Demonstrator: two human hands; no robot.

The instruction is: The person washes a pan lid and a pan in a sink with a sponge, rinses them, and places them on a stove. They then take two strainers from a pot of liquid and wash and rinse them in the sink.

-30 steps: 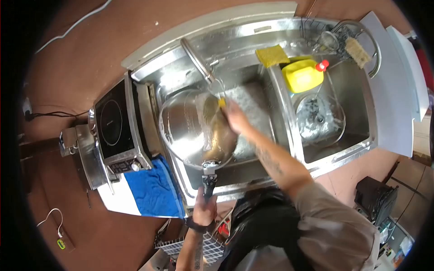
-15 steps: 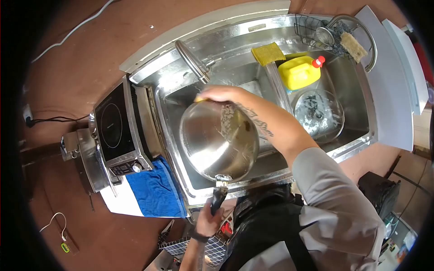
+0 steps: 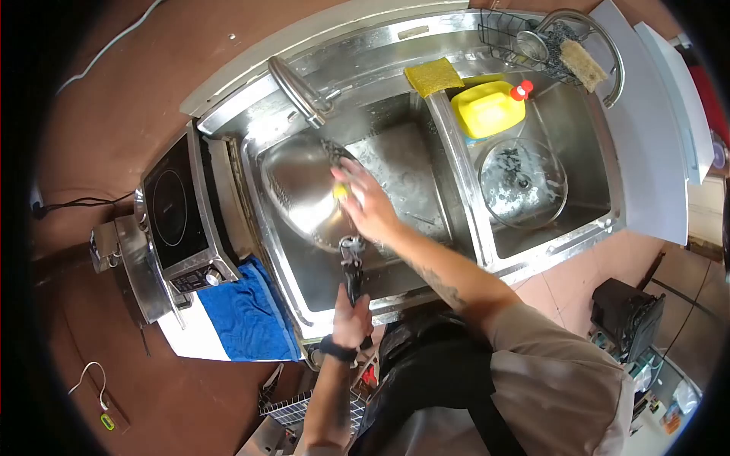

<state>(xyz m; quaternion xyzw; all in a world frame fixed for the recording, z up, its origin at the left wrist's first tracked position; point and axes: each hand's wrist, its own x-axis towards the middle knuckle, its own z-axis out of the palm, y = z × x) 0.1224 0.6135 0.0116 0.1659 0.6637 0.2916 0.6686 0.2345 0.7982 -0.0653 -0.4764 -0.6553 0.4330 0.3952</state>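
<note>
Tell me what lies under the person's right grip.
Part of a yellow item shows at the fingers of the right grip, with the metal pan behind. The rest of the item and the pan's edge beneath the palm are covered.

Steel double sink [image 3: 467, 190], twelve o'clock being the far side. A yellow scouring pad [image 3: 434, 77] lies at twelve o'clock, across the far end of the divider [image 3: 461, 163]; a wire basket [image 3: 498, 36] sits at one o'clock, by the rear rim [image 3: 456, 42]. Right-hand basin [image 3: 589, 163]: yellow bottle [image 3: 489, 111], eleven o'clock; round transparent vessel [image 3: 523, 183], near centre, blotched white.
</note>
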